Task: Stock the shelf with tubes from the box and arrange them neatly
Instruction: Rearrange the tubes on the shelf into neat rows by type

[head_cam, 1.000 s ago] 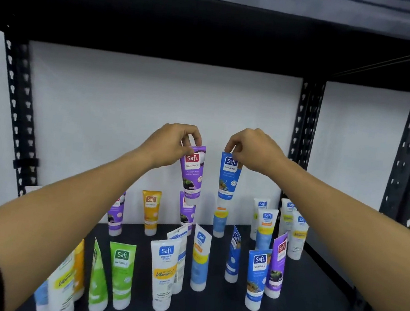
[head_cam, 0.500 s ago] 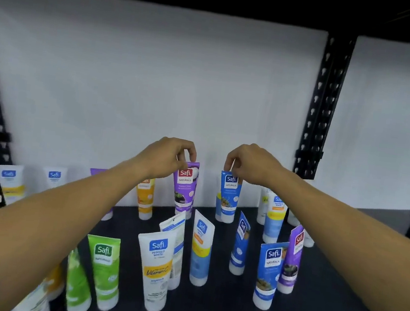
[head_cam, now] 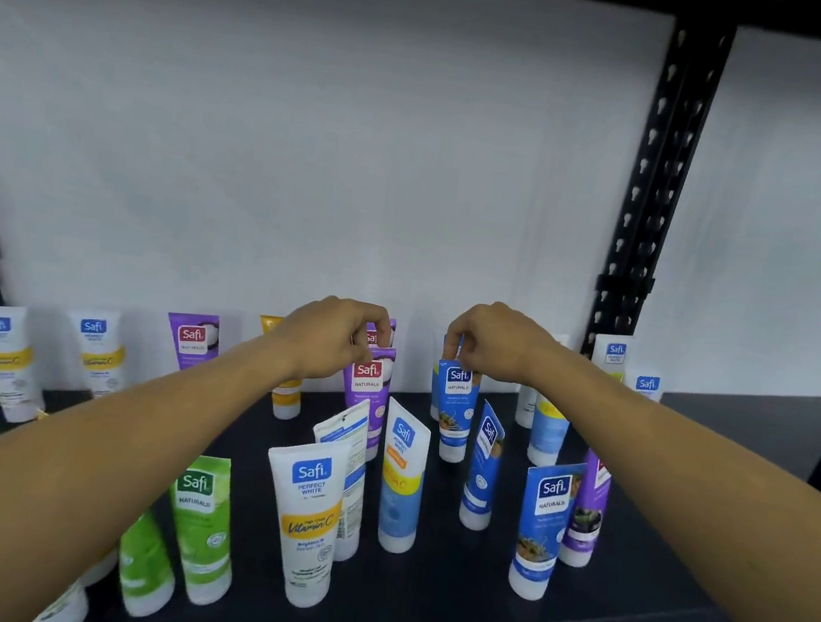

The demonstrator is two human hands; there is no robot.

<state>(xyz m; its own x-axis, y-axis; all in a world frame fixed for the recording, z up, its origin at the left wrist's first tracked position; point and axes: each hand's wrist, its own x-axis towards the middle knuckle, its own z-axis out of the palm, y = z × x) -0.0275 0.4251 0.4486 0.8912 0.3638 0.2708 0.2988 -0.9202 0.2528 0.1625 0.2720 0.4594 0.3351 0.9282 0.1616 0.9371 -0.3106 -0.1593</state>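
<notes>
Two tubes are in my fingers at this moment, one to each hand. My left hand (head_cam: 337,343) pinches the flat crimped top of a purple plastic Safi Naturals tube (head_cam: 367,398), thumb and fingertips closed on the seal; my right hand (head_cam: 491,349) does the same to a blue plastic Safi Naturals tube (head_cam: 456,409). Both hang cap-down. The blue tube's white cap looks to be at or just on the black metal shelf board (head_cam: 412,616); the purple tube's cap is hidden behind nearer tubes, so I cannot tell whether it has landed.

My landmark is the white Vitamin C tube with the yellow band (head_cam: 310,520) at the front. The purple tube stands behind it, slightly to its right, towards the back of the board; the blue one is further right of it, about as far back, with another blue tube close behind.

I judge these light, with soft, squeezable walls and a glossy, rather slippery skin. The crimp is the stiffest part, so the top edge is where to hold; a squeeze at the belly would dent it. The round cap is a narrow foot under a tall body, so each tube should tip easily. I would let go only once the cap sits flat, and keep my wrists clear of the close-packed neighbours.
</notes>
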